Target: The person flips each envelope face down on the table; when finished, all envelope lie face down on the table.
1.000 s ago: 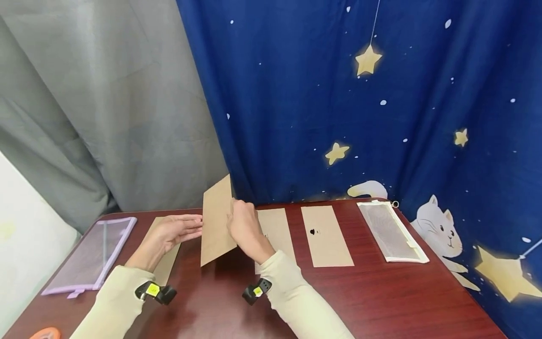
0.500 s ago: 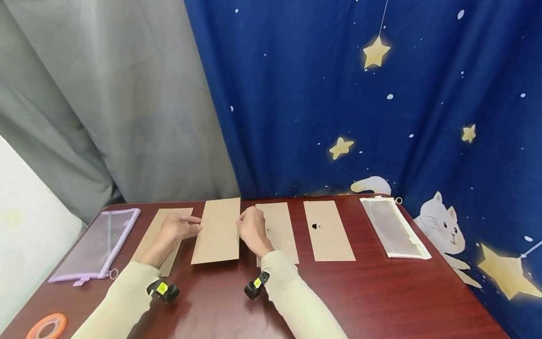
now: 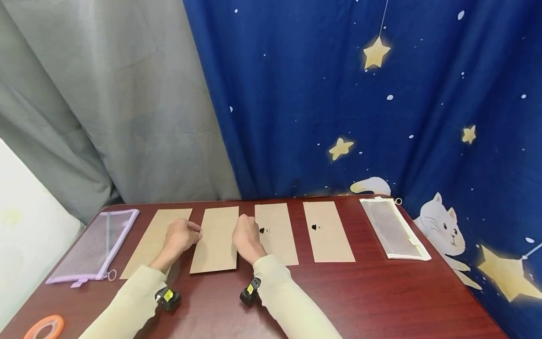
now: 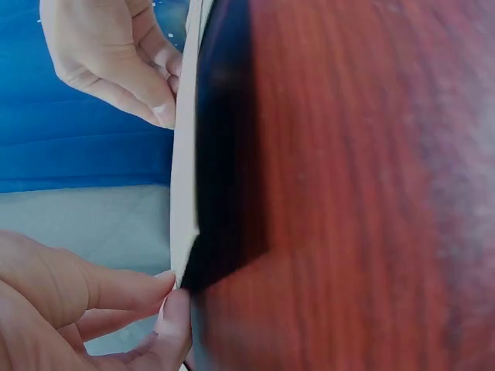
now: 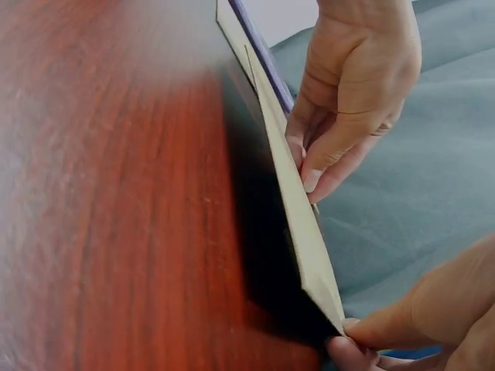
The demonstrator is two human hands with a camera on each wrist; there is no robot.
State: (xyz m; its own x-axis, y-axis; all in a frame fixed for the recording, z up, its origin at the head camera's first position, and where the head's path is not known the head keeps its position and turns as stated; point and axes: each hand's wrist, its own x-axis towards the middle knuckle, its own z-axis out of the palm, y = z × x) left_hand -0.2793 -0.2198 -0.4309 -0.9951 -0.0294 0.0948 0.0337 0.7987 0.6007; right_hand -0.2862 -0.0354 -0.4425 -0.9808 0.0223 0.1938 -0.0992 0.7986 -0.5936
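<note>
A thin, plain brown kraft-paper notebook (image 3: 216, 241) is held nearly flat just above the table, with a dark shadow beneath it. My left hand (image 3: 181, 238) pinches its left edge between thumb and fingers. On the opposite edge, my right hand (image 3: 247, 237) pinches with thumb and fingertips. The left wrist view shows the notebook's pale edge (image 4: 184, 178) between both hands; the right wrist view shows its near corner (image 5: 321, 282) in the right fingertips. Under the left forearm lies another plain kraft notebook (image 3: 154, 235).
Right of the hands lie two kraft notebooks, one with a small black hat print (image 3: 277, 240), the other (image 3: 330, 240) likewise. A white mesh zip pouch (image 3: 417, 245) is at far right. A purple mesh pouch (image 3: 91, 247) and orange tape roll (image 3: 44, 327) sit left. Curtains (image 3: 305, 117) hang behind.
The notebook was tilted up steeply a second ago and has come down almost level with the table. Both hands have lowered with it, and the left hand now pinches its edge.
</note>
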